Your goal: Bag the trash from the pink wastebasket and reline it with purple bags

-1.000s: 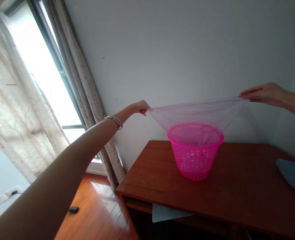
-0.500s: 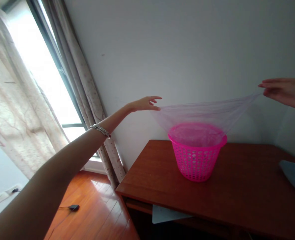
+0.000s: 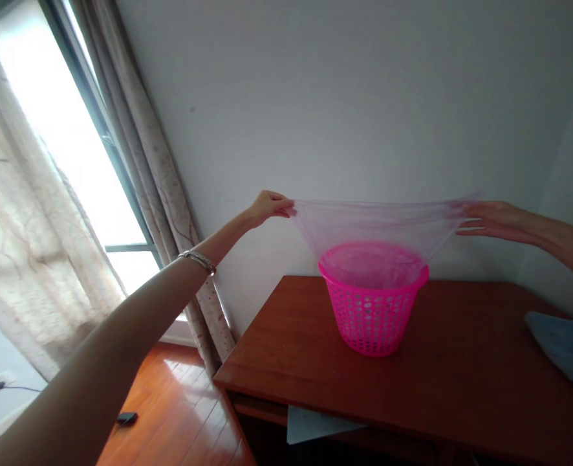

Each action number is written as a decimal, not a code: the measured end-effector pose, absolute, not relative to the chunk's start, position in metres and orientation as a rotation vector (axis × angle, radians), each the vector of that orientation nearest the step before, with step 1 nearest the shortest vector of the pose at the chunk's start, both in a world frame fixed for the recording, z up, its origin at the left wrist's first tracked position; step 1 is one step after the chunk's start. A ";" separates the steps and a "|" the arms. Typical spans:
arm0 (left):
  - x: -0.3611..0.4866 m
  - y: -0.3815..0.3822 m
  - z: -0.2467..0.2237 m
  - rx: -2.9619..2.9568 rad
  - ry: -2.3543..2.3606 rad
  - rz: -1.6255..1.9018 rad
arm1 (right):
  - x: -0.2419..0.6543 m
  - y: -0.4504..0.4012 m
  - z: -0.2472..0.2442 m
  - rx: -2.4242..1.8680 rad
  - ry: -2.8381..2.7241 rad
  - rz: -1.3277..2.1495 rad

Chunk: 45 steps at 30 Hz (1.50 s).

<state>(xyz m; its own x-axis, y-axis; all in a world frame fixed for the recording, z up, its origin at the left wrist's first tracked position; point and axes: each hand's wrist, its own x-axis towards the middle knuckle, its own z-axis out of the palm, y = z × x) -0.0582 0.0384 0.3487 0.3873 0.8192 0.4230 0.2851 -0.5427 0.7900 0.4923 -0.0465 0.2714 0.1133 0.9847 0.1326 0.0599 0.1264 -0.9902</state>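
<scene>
A thin, see-through purplish plastic bag is stretched above a pink plastic basket, its lower part hanging down inside. My left hand pinches the bag's left edge, fingers closed. At the opposite side my right hand grips the bag's right edge; part of its fingers is veiled by the film, and the lower fingers extend freely. The basket stands upright, with rows of holes in its wall, and neither hand touches it.
The basket rests on a reddish-brown wooden desk against a grey wall. A bluish item lies at the desk's right side. A pale sheet sticks out beneath the desktop. Curtains and a window are on the left; a black adapter lies on the floor.
My right hand has moved left and down, now overlapping the bag's edge. My left hand's fingers have closed from spread to a pinch. The bag is stretched less wide, and the view has shifted slightly.
</scene>
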 end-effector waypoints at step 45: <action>0.085 0.042 0.253 0.859 0.062 1.294 | 0.359 -0.004 0.218 -0.253 -0.630 1.059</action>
<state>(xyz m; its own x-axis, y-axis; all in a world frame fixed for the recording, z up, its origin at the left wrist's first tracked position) 0.0852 0.0417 0.2529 0.3168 0.8541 0.4125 -0.8106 0.0180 0.5853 0.3589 -0.0040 0.2178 0.3355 0.8709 0.3591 -0.7315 0.4810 -0.4832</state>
